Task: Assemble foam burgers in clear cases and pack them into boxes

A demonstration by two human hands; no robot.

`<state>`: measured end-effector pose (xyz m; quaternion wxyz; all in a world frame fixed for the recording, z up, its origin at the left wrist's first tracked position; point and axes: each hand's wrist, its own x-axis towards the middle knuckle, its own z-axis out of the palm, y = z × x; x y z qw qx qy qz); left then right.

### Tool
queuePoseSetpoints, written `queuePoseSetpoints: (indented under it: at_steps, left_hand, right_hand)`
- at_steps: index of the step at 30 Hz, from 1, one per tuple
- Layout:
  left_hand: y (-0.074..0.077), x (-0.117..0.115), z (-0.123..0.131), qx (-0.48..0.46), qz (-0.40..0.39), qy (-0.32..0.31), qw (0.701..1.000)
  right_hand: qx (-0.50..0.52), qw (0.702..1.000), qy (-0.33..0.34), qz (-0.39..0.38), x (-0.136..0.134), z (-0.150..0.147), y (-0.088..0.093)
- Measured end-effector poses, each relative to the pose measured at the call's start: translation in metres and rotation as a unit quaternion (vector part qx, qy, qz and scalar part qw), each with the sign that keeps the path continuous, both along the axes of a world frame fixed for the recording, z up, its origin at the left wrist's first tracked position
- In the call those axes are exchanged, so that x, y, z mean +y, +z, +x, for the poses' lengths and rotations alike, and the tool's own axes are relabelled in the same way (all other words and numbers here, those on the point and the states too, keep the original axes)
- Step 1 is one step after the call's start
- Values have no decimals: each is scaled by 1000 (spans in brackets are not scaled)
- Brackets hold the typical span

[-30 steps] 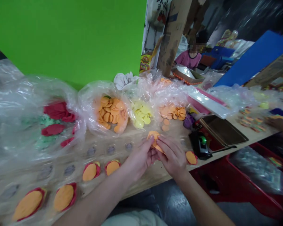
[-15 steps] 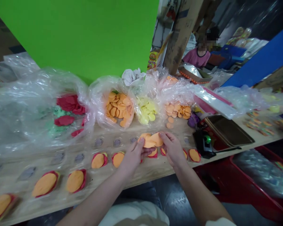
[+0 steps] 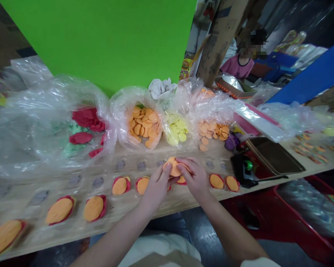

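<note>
The left hand (image 3: 156, 189) and right hand (image 3: 193, 176) are grasping stacked orange discs (image 3: 174, 167) between their fingers, just above the wooden table (image 3: 122, 218) and red-edged orange rounds (image 3: 120, 185). Beyond, a clear plastic bag (image 3: 119, 111) is holding loose orange pieces, beside a bag of yellow discs (image 3: 176, 133).

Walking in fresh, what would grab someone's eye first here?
The bright green board fills the upper left. Below it, clear plastic bags of orange discs sit along a wooden table, with red-backed orange rounds laid in rows. At the table's front, the left hand and right hand hold an orange disc between them.
</note>
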<state>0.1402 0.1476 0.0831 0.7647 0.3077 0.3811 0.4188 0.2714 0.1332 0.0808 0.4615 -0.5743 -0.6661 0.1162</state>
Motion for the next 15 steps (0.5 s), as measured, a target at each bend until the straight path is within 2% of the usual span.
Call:
queuePoseSetpoints:
  at_steps: [4, 7, 9, 13, 15]
  left_hand:
    - [-2, -1, -2, -17, -29, 9, 999]
    - [-2, 1, -5, -7, -63, 9, 998]
    - [-2, 1, -7, -14, -78, -5, 997]
    - [2, 0, -9, -12, -27, -40, 999]
    - [3, -2, -7, 8, 4, -37, 999]
  right_hand:
    - [112, 992, -35, -48, 4, 1, -3]
    - [224, 966, -53, -118, 8, 0, -8]
    - [262, 953, -54, -144, 8, -1, -11]
    - [172, 978, -51, -104, 5, -3, -9]
    - [133, 986, -57, -86, 3, -4, -6]
